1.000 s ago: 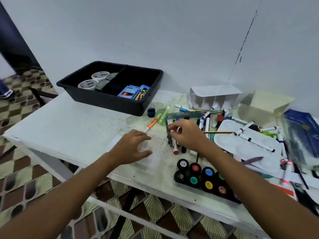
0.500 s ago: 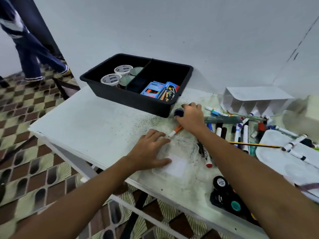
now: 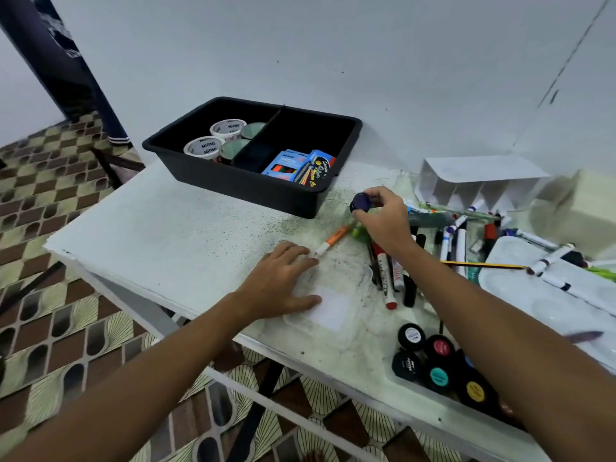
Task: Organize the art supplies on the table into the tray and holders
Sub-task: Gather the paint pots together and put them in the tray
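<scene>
The small dark-blue jar (image 3: 360, 201) is lifted just off the counter (image 3: 173, 235), pinched in your right hand (image 3: 383, 221). The black tray (image 3: 346, 151) lies just beyond and left of it. Your left hand (image 3: 280, 281) rests spread on the clear lid (image 3: 333, 305).

Premises appear to be a domestic room in use as a craft corner. Evidence: a paint-speckled white counter (image 3: 173, 235) set against a plain painted wall (image 3: 366, 55), patterned brown-and-cream floor tiles (image 3: 50, 201), and hobby materials on the counter, namely loose markers (image 3: 386, 278), paint pots (image 3: 433, 365), a mixing palette (image 3: 566, 295).
</scene>
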Demonstrator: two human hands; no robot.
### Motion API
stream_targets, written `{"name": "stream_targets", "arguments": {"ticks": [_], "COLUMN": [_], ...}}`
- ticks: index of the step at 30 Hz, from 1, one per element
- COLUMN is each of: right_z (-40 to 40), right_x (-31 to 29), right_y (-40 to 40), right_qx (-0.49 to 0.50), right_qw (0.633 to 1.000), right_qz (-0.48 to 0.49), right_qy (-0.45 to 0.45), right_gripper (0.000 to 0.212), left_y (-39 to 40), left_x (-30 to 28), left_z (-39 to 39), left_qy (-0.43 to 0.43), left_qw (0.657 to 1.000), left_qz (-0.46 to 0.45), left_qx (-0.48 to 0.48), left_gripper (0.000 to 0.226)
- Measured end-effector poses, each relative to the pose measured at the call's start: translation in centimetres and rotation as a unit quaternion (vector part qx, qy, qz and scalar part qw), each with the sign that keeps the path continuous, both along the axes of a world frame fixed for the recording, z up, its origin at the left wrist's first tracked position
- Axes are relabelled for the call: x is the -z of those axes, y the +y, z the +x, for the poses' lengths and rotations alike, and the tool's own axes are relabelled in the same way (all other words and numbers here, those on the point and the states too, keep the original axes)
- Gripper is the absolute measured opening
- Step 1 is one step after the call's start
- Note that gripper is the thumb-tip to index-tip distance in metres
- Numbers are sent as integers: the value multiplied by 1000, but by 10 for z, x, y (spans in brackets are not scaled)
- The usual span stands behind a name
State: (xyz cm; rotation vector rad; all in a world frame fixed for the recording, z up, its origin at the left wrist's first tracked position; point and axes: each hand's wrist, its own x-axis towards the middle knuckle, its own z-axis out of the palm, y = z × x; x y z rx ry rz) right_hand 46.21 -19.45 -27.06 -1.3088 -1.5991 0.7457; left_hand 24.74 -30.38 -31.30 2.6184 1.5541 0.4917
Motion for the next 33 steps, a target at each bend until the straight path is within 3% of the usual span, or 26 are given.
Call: {"name": "stream_targets", "arguments": {"ticks": [10, 17, 23, 28, 33], "right_z": [113, 192, 247, 275, 277], "right_x": [-13, -18, -21, -14, -6], "right_y": [-95, -163, -217, -248, -260], "right_qx": [-62, -63, -48, -41, -73], "right_qw": [990, 983, 982, 985, 973], "right_qz": [-1, -17, -26, -37, -25], "right_qy": [-124, -170, -183, -164, -216], "right_gripper": [35, 44, 42, 42, 48], "left_y": [-3, -30, -58, -77, -87], "left_x": [-25, -42, -43, -34, -27], "left_z": [24, 130, 207, 239, 250], "left_qy": [79, -11, -15, 10, 24], "left_qw": [997, 993, 975, 965, 968], "left_qz": [15, -9, -14, 4, 15], "left_qx": [-14, 115, 222, 261, 249], "left_gripper": [72, 66, 68, 71, 72]}}
